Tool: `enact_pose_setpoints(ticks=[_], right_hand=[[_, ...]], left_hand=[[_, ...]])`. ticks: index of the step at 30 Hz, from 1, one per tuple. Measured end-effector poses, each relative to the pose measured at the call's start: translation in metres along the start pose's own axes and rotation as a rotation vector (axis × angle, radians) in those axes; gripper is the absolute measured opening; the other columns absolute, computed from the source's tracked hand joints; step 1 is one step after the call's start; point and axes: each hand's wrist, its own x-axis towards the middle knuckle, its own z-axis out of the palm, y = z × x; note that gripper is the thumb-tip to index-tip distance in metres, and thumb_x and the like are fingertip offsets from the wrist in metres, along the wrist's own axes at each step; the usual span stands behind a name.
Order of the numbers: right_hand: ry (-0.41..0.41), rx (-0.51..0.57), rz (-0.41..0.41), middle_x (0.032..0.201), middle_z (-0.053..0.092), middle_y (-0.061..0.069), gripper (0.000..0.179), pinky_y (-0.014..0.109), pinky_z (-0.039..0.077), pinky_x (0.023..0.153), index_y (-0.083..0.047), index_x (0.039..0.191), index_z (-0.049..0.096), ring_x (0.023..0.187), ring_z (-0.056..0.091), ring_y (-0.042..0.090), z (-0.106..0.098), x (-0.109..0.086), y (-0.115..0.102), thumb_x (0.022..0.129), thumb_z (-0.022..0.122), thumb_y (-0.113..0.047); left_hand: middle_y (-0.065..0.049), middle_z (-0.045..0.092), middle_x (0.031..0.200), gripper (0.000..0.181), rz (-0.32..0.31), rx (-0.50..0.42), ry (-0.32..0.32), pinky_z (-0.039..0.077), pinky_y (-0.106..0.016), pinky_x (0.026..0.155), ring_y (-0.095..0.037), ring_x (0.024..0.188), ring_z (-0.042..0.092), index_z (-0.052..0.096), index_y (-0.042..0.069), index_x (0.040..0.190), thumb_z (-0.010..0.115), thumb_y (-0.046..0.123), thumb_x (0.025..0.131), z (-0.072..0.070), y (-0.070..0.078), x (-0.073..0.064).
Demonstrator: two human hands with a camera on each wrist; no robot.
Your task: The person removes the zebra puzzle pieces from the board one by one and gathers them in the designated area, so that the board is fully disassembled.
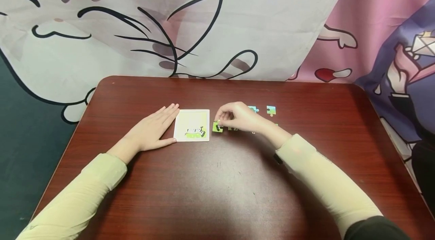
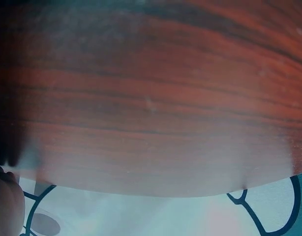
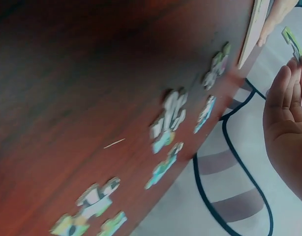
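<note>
A small white-rimmed puzzle board (image 1: 190, 118) lies on the table, with a green and black-and-white picture section along its lower edge. My left hand (image 1: 154, 128) rests with its fingers extended and its thumb apart, fingertips at the board's left edge. Just right of the board, my right hand (image 1: 239, 116) pinches a green jigsaw piece (image 1: 217, 127) between thumb and fingers. The right wrist view shows that piece (image 3: 291, 42) held up at the fingertips, above the tabletop. Only part of the left hand (image 2: 7, 204) enters the left wrist view, at its lower left.
Several loose jigsaw pieces (image 3: 166, 120) lie on the table right of the board, partly hidden by my right hand in the head view. One blue-green piece (image 1: 271, 110) sits farthest right. Behind the dark red wooden table (image 1: 210, 194) hangs a cat-print cloth (image 1: 272, 13).
</note>
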Motion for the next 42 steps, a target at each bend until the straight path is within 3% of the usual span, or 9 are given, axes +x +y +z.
enact_pose_setpoints(ticks=[15, 27, 38, 42], right_hand=[[-0.089, 0.09, 0.057, 0.087, 0.076, 0.002, 0.009, 0.022, 0.06, 0.079, -0.006, 0.101, 0.078, 0.081, 0.067, 0.011, -0.003, -0.032, 0.022, 0.095, 0.074, -0.001], [-0.108, 0.103, 0.097, 0.083, 0.075, -0.001, 0.01, 0.021, 0.059, 0.077, -0.008, 0.1, 0.08, 0.079, 0.066, 0.009, 0.001, -0.046, 0.027, 0.095, 0.075, -0.002], [-0.094, 0.084, 0.061, 0.082, 0.076, 0.0, 0.009, 0.02, 0.059, 0.075, -0.008, 0.098, 0.08, 0.078, 0.066, 0.006, 0.008, -0.05, 0.033, 0.093, 0.076, -0.001], [-0.074, 0.027, 0.041, 0.082, 0.075, -0.002, 0.009, 0.02, 0.059, 0.076, -0.008, 0.096, 0.08, 0.076, 0.065, 0.004, 0.01, -0.05, 0.033, 0.092, 0.077, -0.001]], left_hand=[[-0.02, 0.02, 0.177, 0.099, -0.004, -0.008, -0.003, 0.024, -0.051, 0.135, -0.035, 0.165, 0.022, 0.022, -0.004, 0.167, 0.062, 0.057, 0.099, 0.002, -0.001, 0.0], [-0.021, 0.021, 0.176, 0.099, 0.001, -0.013, 0.003, 0.025, -0.052, 0.135, -0.036, 0.165, 0.023, 0.023, -0.005, 0.166, 0.063, 0.056, 0.099, 0.002, 0.0, -0.001], [-0.02, 0.021, 0.177, 0.099, -0.008, -0.007, -0.004, 0.024, -0.051, 0.135, -0.035, 0.165, 0.023, 0.023, -0.003, 0.167, 0.062, 0.057, 0.1, 0.001, 0.0, -0.001], [-0.02, 0.021, 0.177, 0.099, -0.007, -0.002, -0.002, 0.024, -0.051, 0.135, -0.035, 0.165, 0.023, 0.023, -0.003, 0.167, 0.062, 0.058, 0.1, 0.002, 0.0, -0.001]])
